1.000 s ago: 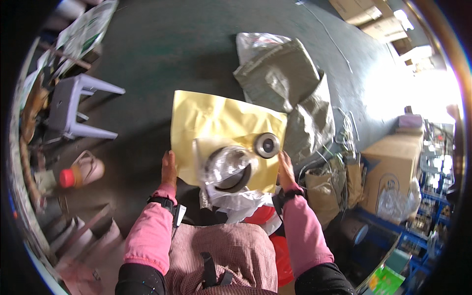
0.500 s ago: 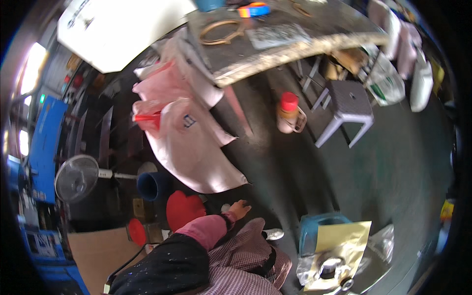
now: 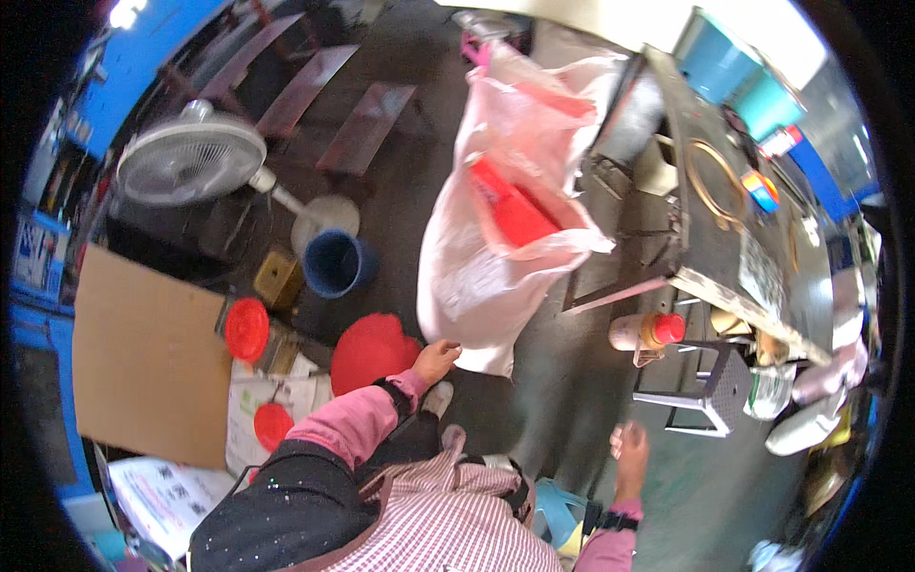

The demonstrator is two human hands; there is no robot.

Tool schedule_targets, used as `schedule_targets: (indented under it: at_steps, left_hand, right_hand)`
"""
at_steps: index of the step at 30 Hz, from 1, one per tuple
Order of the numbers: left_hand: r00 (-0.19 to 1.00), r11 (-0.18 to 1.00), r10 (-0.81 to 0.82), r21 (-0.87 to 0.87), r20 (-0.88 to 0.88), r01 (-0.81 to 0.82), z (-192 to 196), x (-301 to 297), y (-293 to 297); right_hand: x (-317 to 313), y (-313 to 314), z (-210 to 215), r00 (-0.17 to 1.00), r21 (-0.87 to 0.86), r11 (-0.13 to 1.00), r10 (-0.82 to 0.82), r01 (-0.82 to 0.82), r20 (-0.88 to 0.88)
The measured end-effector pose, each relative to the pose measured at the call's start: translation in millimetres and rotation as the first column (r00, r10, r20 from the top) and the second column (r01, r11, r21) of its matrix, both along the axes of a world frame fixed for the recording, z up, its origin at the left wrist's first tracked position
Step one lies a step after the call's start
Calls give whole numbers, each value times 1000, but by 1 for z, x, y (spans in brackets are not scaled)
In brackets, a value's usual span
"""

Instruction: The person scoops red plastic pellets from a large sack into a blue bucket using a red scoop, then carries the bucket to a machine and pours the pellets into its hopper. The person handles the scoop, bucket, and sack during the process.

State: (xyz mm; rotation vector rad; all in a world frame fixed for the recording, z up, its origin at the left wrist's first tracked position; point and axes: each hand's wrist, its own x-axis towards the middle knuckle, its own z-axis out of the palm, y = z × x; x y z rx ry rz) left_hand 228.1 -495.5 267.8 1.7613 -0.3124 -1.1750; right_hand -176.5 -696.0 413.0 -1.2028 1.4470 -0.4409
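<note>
My left hand (image 3: 438,359) is held out by the lower end of a large pinkish-white woven sack (image 3: 467,296), with its fingers loosely bent. I see nothing in it and cannot tell if it touches the sack. A red dustpan-like piece (image 3: 519,214) lies in the sack's open mouth. Just left of this hand is a red round seat (image 3: 370,355). My right hand (image 3: 629,448) hangs at the right over the dark floor, somewhat blurred, its fingers half curled and apart with nothing seen between them. Beyond it stands a jug-like bottle (image 3: 639,331) with a red lid.
On the left are a standing fan (image 3: 195,157), a blue bin (image 3: 334,264), a yellow stool (image 3: 277,275), red discs (image 3: 247,329) and a cardboard sheet (image 3: 152,353). To the right stand a worktable (image 3: 739,310) and a grey plastic stool (image 3: 721,386). A blue container (image 3: 556,510) is near my right side.
My view has turned left, so the sack now stands in the middle and the table at the right. My right hand has come into view. My left hand is now beside the sack's lower end.
</note>
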Motion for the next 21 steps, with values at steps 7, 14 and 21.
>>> schedule_targets:
  at_steps: [7,14,21]
  left_hand:
    - [980,946,124,318,-156,-69,-41,-3,112]
    - [807,771,565,457,-172,-443,-29,10,180]
    - [806,760,584,418,-103,-498,-98,46,182]
  right_hand:
    - [264,-68,106,847,-196,864,497,-464,188]
    - [434,-107,83,802,-52,860,493,-507,338]
    - [511,-136,11,846,241,829,421,-505,328]
